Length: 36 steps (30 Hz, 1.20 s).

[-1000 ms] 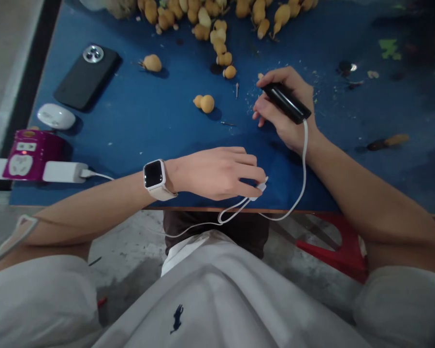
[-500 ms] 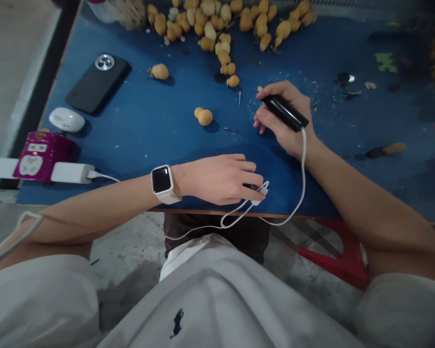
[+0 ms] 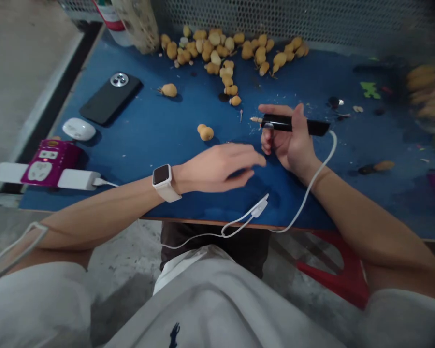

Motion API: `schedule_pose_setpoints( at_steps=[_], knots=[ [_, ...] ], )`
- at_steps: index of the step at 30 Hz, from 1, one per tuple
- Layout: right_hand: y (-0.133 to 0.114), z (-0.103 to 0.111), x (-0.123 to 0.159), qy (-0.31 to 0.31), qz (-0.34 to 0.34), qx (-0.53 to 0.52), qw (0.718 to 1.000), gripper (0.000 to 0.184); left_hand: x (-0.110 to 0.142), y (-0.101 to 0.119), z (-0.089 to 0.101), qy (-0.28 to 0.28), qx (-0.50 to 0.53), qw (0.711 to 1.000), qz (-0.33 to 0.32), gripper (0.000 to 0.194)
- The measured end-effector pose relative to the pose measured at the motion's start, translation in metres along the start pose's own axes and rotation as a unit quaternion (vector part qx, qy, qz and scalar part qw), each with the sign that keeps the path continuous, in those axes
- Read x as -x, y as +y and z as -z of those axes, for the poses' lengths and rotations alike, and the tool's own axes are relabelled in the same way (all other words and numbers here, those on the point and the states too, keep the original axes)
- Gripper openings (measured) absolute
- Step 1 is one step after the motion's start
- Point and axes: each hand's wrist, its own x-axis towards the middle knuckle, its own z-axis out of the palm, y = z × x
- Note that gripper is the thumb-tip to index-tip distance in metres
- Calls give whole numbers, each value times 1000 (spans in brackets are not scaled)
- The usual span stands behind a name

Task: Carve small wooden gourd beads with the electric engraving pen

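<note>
My right hand (image 3: 288,140) grips a black pen-shaped rotary tool (image 3: 281,123), its brass-coloured tip pointing left and a white cable leaving its back end. My left hand (image 3: 226,166), with a watch on the wrist, is empty with fingers outstretched; it hovers over the table just left of my right hand, apart from the tool. Below it, near the table edge, lies the white inline switch (image 3: 259,209) on the cable. A small gourd (image 3: 206,132) rests beyond my left hand. A thin pink-tipped bit (image 3: 241,115) lies left of the tool's tip.
Many small gourds (image 3: 215,50) are heaped at the back of the blue table (image 3: 148,135). A phone (image 3: 110,99), a white case (image 3: 79,129) and a purple power socket (image 3: 50,162) stand at left. Another gourd (image 3: 169,90) lies near the phone. A brown-handled brush-like item (image 3: 377,167) is at right.
My left hand has let go of the cable switch and moved up toward my right hand. My right hand has turned the tool more level, exposing its tip. The view has tilted upward.
</note>
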Motion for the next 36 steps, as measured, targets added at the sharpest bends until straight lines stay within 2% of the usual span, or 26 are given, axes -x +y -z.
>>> schedule_pose_setpoints(
  at_steps=[3, 5, 9, 12, 20, 29, 32, 35, 36],
  knots=[
    [2, 5, 1, -25, -18, 10, 999, 57, 3, -14, 8, 110, -57, 986, 113, 20],
    [3, 4, 2, -37, -24, 12, 999, 50, 4, -24, 11, 133, -83, 978, 140, 21],
    [-1, -8, 6, -49, -24, -32, 998, 43, 4, -35, 10, 109, -105, 979, 140, 25],
    [-6, -15, 8, -65, -25, -38, 997, 44, 2, -35, 6, 90, -113, 980, 135, 25],
    [-6, -11, 8, -85, -13, -12, 996, 52, 1, -33, 6, 82, -121, 981, 131, 40],
    [-3, -13, 9, -84, -18, -23, 996, 50, 2, -28, 4, 114, -113, 977, 141, 27],
    [-3, -7, 8, -116, -1, -20, 993, 46, 5, -31, 6, 123, -108, 976, 142, 31],
    [-4, 11, -3, -164, 11, 14, 986, 56, 6, -38, 10, 139, -100, 973, 153, 41],
    [-5, 19, -9, -163, 12, 28, 986, 50, 7, -41, 13, 145, -100, 972, 155, 42]
  ],
)
